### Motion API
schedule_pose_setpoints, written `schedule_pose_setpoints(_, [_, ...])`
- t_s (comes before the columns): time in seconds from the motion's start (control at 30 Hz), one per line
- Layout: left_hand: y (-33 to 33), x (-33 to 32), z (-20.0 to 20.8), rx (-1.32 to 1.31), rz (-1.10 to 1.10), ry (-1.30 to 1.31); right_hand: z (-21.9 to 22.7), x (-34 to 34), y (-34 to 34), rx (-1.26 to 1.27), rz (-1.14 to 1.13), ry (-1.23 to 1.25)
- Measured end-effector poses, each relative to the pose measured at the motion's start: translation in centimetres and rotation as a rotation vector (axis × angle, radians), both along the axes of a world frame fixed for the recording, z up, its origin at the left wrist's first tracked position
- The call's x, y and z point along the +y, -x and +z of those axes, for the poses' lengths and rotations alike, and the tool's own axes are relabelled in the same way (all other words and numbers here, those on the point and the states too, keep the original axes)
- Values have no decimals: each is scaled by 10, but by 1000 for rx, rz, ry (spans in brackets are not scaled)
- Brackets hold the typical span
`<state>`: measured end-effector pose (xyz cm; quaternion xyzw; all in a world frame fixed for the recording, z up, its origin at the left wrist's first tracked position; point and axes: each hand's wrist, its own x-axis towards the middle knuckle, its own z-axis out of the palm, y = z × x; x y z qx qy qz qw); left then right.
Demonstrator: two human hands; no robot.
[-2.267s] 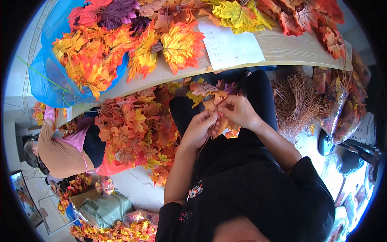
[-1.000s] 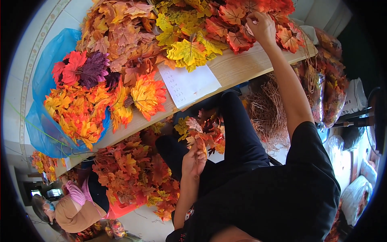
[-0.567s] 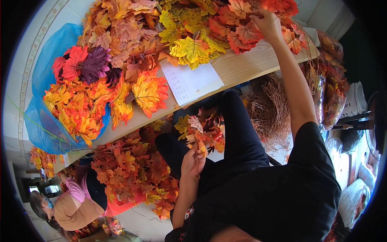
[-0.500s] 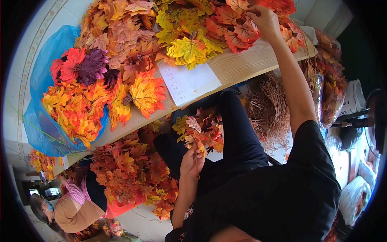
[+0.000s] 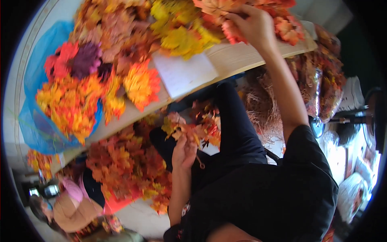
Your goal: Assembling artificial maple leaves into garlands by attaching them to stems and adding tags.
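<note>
My left hand, above my lap, is closed round the stem of an artificial maple leaf spray; a thin brown stem end pokes out below the fingers. At the top right, my right hand pinches an orange maple leaf at the edge of the red-orange leaf pile. Left of that pile lie yellow-green leaves, then a heap of dusty orange-brown leaves. The picture is blurred by motion, so the fingertips are not sharp.
A white paper lies on the wooden table. A blue plastic bag with orange-yellow leaves is at the left. Beneath the table are more leaves and brown stems. Another person sits lower left.
My right hand has moved slightly left and down, with an orange leaf now lifted at its fingers. My left hand has shifted a little left with the spray. The whole view has shifted slightly.
</note>
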<state>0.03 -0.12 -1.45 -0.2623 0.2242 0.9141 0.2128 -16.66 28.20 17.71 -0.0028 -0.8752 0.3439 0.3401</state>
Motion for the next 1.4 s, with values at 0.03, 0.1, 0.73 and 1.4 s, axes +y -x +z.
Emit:
schedule_pose_setpoints(0.03, [3,-5,-8,37,-11,-43,-18,-1,-3,119,108,-98])
schedule_pose_setpoints(0.1, [6,-9,-18,16,64,70,-18,-32,-51,-1,200,-112])
schedule_pose_setpoints(0.73, [11,18,21,312,-72,658,-153,-108,-133,-680,762,312])
schedule_pose_setpoints(1.4, [10,18,24,401,-138,630,-155,-106,-124,-1016,759,438])
